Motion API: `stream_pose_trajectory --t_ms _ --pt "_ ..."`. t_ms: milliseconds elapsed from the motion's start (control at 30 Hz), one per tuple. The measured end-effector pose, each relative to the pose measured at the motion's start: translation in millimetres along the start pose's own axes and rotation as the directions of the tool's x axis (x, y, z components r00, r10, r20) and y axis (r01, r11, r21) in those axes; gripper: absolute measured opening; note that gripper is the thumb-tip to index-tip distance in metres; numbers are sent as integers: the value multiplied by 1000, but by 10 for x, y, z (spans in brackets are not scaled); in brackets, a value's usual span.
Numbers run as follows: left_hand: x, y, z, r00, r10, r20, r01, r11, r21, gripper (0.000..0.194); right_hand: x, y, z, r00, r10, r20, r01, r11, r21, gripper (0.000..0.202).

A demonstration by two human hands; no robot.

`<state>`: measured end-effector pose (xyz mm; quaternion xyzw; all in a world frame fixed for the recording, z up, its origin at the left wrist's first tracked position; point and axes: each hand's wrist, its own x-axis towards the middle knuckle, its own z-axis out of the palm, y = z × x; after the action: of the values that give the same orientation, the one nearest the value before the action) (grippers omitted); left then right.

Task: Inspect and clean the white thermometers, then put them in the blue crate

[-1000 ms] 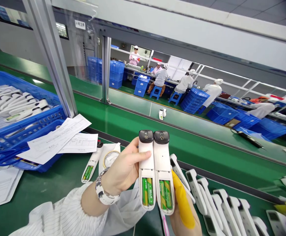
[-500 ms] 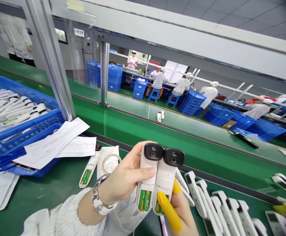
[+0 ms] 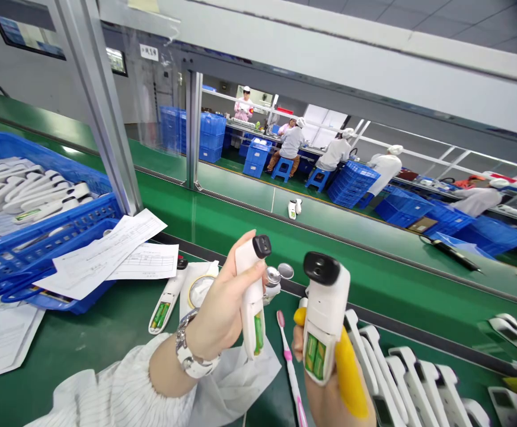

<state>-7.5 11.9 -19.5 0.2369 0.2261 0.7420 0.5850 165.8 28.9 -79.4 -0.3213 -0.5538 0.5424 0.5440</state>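
My left hand (image 3: 220, 305), with a watch on its wrist, is closed around a white infrared thermometer (image 3: 250, 290) with a black sensor head. Its battery bay is uncovered and a green battery shows. In my right hand (image 3: 325, 394), which wears yellow finger covers, is a second thermometer (image 3: 328, 296). That one is upright, with two green batteries visible in its uncovered bay. The two thermometers are apart. Between my hands a pink and white toothbrush (image 3: 290, 367) lies on the green bench, beside a white cloth (image 3: 236, 391).
More white thermometers (image 3: 401, 379) lie in a row at right. On the left stands a blue basket (image 3: 85, 216) full of them, with papers (image 3: 107, 255) in front. Another thermometer (image 3: 165, 305) with batteries lies near a tape roll (image 3: 200, 290). A metal post (image 3: 102, 118) rises by the basket.
The two thermometers were side by side and touching; now they are separated and turned. My left hand has tilted its thermometer sideways, and my right has moved right, uncovering the toothbrush.
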Motion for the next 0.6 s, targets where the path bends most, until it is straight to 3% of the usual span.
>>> stream_pose_trajectory --t_ms 167,333,600 --pt "-3 -21 38 985 -167 -48 160 980 -120 41 19 15 20 988 120 -98 -108 988 111 32" --pt "-21 -40 61 990 -141 -12 138 982 -130 47 36 -102 179 971 225 -76 -193 934 299 49" --pt "-1 -60 18 985 -171 2 171 984 -48 49 36 -134 225 974 226 4 -211 907 365 44"
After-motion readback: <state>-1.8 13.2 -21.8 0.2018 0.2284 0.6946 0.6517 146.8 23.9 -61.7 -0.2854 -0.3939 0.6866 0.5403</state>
